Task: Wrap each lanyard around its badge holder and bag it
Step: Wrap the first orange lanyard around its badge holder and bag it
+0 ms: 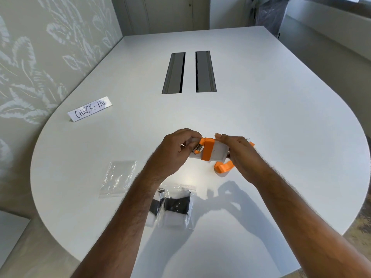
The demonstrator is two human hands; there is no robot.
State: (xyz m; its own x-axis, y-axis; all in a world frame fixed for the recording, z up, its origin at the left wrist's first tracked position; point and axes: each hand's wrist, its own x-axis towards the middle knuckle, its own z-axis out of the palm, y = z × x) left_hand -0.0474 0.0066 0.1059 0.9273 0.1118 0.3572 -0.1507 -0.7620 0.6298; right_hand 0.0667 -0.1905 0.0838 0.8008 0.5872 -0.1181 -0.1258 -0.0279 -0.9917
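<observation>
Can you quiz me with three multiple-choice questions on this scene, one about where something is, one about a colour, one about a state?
1. Where does the empty clear bag lie?
A. beside the left forearm
B. on the CHECK-IN sign
C. past the table's slots

2. What colour is the lanyard being wrapped?
A. black
B. orange
C. blue

3. How far is that lanyard wound on the badge holder?
A. fully
B. not begun
C. partly, a loop hangs loose

Answers: 1 A, it lies flat on the table left of the arm. 2 B, the band is orange. 3 C, a loose loop trails below the right hand.
</observation>
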